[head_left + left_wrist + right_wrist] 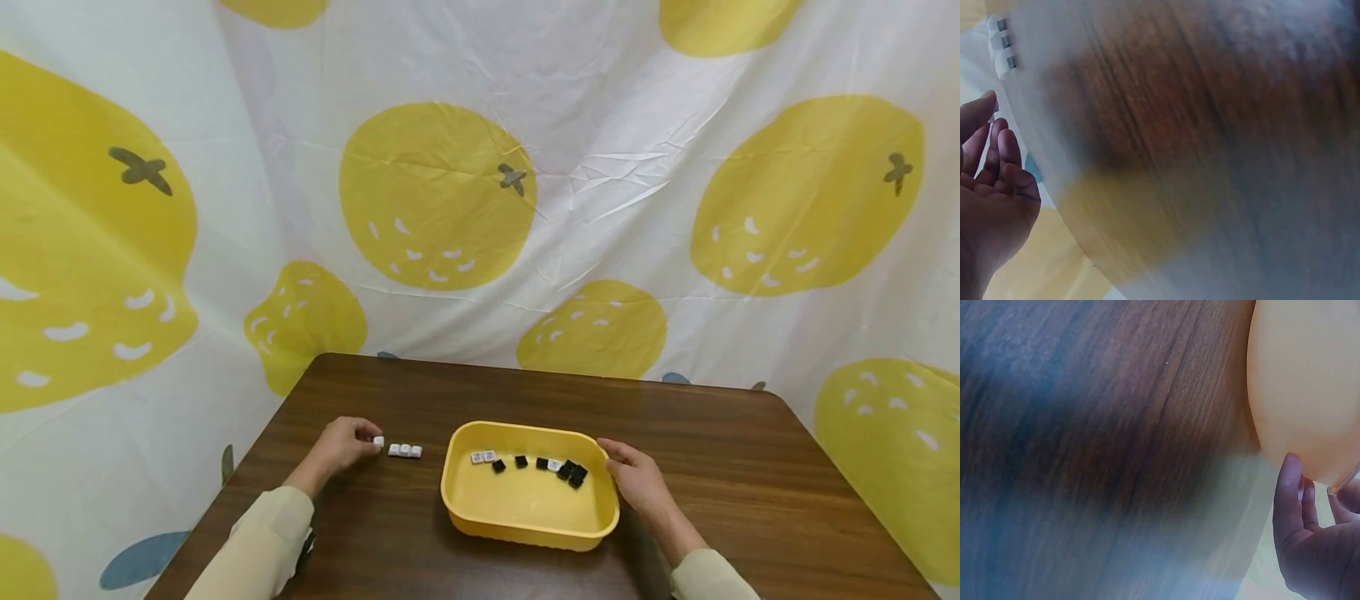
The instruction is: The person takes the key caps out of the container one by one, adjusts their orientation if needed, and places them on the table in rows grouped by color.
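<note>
My left hand (346, 444) pinches a white keycap (378, 441) between thumb and fingertips, low over the left part of the table. Just right of it, three more white keycaps (405, 451) form a short row; the left wrist view shows the same row at its upper left edge. A yellow plastic tray (525, 540) stands in front of me. On its floor lie several black keycaps (498, 467) and a few white keycaps (483, 457). My right hand (637, 479) grips the tray's right end, thumb at the rim and fingers (1287, 487) against the outer wall.
The dark wood-grain table (750, 483) reaches beyond the tray on both sides. Behind it and along its sides hangs a white cloth (600, 183) printed with yellow fruit.
</note>
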A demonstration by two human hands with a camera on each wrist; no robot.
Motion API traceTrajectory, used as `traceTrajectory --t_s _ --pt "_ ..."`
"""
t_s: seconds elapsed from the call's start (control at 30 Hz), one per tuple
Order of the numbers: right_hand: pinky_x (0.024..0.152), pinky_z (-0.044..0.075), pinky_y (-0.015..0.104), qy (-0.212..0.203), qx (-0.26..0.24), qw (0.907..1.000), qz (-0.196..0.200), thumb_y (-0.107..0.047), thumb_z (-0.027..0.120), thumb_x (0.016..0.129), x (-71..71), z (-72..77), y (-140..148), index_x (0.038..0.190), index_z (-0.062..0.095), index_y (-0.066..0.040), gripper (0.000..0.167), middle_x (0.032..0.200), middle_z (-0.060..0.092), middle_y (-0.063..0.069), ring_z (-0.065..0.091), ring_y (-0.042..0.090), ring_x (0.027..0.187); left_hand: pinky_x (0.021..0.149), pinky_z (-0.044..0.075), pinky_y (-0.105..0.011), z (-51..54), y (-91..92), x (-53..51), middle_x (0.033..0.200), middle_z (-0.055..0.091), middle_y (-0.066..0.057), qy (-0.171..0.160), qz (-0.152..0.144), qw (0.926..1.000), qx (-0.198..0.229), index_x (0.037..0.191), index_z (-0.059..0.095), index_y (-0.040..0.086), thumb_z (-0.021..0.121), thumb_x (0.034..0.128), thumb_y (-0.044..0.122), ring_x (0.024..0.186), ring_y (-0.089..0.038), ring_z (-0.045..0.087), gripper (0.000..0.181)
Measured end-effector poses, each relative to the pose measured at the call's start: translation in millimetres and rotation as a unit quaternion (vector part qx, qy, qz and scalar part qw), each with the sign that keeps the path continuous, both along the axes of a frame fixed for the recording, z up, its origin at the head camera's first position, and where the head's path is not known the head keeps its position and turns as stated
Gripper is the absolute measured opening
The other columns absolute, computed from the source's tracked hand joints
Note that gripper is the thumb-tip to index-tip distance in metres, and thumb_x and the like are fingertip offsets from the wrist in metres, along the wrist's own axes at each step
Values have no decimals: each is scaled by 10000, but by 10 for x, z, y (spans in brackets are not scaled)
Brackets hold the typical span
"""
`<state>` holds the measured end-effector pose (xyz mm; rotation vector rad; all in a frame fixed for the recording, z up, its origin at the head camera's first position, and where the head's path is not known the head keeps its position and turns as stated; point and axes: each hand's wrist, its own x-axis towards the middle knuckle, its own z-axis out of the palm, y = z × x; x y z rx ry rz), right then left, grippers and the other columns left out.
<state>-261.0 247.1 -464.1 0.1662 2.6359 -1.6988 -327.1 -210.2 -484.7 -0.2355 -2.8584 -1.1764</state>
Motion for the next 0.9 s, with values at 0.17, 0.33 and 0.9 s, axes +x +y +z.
traceTrajectory --t_s 0.17,0.33,0.9 --pt "907 506 411 16 -31 10000 -25 -20 454 996 7 0 -8 1377 527 64 397 1377 504 308 543 375 1185 722 475 -358 -45 18 -16 806 653 -9 100 -142 9996 -232 908 749 31 779 812 46 766 -158 566 102" --pt "925 500 432 27 -41 10000 -35 -15 451 995 10 4 -14 1374 527 69 396 1378 502 312 538 383 1194 722 479 -366 -63 29 -33 777 654 -4 255 -247 9984 -429 878 744 30 786 788 26 745 -152 568 100" --pt "782 507 307 -22 -52 9999 -134 -29 467 992 28 21 -12 1373 542 42 395 1363 519 298 575 325 1092 719 489 -359 -76 102 -60 778 644 1 132 -397 9977 -533 900 738 15 785 752 -21 741 -144 566 159"
